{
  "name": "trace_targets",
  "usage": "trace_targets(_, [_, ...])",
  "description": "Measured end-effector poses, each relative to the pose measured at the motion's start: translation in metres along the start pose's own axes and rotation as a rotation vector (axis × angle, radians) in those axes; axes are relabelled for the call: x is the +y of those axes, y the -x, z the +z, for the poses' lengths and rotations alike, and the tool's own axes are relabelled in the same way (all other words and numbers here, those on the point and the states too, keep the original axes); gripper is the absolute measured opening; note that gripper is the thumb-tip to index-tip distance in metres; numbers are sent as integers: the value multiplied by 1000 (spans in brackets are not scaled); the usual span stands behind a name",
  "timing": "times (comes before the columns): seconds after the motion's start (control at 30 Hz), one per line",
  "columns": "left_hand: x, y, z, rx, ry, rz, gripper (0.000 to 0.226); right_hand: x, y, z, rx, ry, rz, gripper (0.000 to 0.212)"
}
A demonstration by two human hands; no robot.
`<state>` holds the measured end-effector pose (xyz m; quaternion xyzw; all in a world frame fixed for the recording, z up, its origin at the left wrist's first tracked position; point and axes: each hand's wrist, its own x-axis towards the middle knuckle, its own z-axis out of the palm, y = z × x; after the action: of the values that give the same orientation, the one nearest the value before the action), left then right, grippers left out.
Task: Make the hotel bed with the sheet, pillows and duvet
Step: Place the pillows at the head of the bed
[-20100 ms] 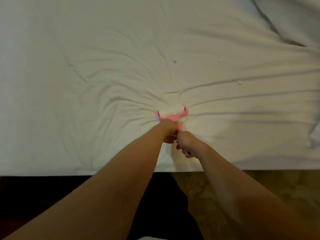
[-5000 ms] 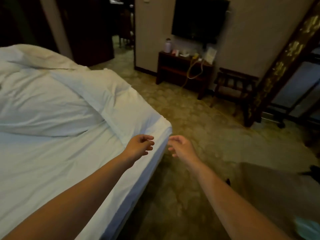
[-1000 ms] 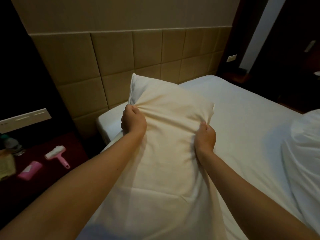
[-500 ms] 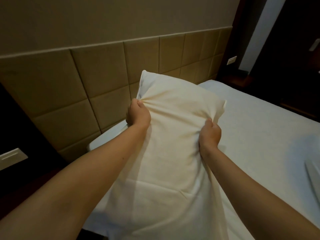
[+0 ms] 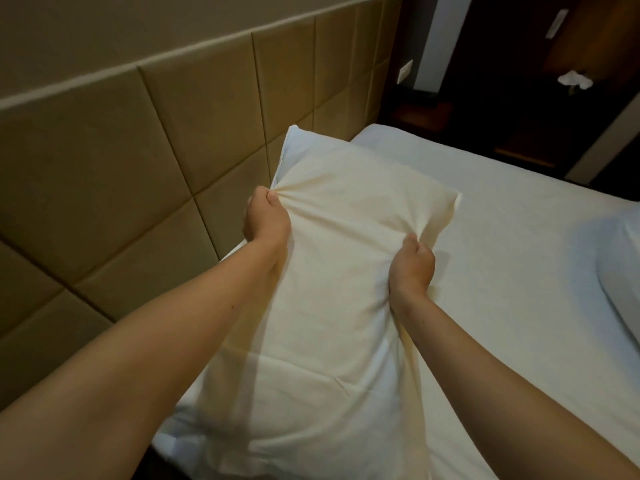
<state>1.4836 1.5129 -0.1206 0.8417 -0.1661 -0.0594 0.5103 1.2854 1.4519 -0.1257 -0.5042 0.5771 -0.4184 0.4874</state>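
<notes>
A white pillow (image 5: 339,271) lies lengthwise over the head end of the bed, its far end pointing at the headboard. My left hand (image 5: 265,220) grips a bunch of the pillowcase on the pillow's left edge. On the right edge, my right hand (image 5: 412,266) is clenched in the fabric too. The fitted white sheet (image 5: 512,244) covers the mattress, smooth and flat. A bulge of white bedding (image 5: 620,271), the duvet or another pillow, shows at the right edge.
A padded beige headboard (image 5: 145,161) runs along the left and back. Past the bed's far corner stands a dark bedside unit (image 5: 422,112) below a wall socket (image 5: 404,71). A dark doorway area fills the upper right.
The pillow has moved further along the head of the bed toward the far corner, both hands still gripping it. The nightstand on the left has left the view.
</notes>
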Motion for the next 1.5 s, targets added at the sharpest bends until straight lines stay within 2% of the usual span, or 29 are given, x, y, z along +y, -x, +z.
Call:
trace_targets(0.23, [-27, -127, 28, -121, 6, 40, 24, 11, -36, 120, 152, 14, 42, 42])
trace_targets(0.33, [-45, -170, 45, -59, -76, 11, 19, 17, -60, 160, 188, 60, 53, 30])
trace_targets(0.4, [-56, -187, 59, -41, -173, 87, 24, 26, -78, 180, 179, 139, 14, 14])
trace_targets(0.43, [-63, -192, 68, -86, -204, 143, 27, 32, -85, 189, 142, 206, -11, 10])
trace_targets(0.47, [-71, -195, 79, -150, -237, 199, 29, 42, -92, 199, 85, 284, -30, 17])
trace_targets(0.57, [-107, -200, 116, -404, -402, 350, 38, 89, -112, 225, -172, 593, -45, 50])
trace_targets(0.63, [-140, -204, 140, -596, -597, 406, 48, 125, -121, 241, -363, 831, 20, 67])
trace_targets(0.7, [-179, -206, 159, -724, -815, 382, 58, 160, -128, 251, -509, 951, 127, 75])
trace_targets(0.77, [-215, -207, 173, -712, -919, 370, 66, 188, -135, 259, -572, 977, 160, 81])
trace_targets(0.83, [-236, -209, 182, -659, -921, 402, 68, 203, -143, 265, -607, 986, 162, 83])
trace_targets(0.97, [-248, -211, 200, -635, -909, 422, 68, 214, -160, 273, -663, 986, 219, 82])
trace_targets(1.1, [-252, -214, 201, -689, -916, 406, 68, 223, -165, 275, -687, 995, 230, 82])
trace_targets(1.33, [-252, -180, 161, -729, -1008, 337, 69, 221, -121, 252, -621, 1086, 181, 80])
trace_targets(1.5, [-262, -140, 112, -774, -1057, 230, 71, 218, -63, 226, -685, 1140, 172, 74])
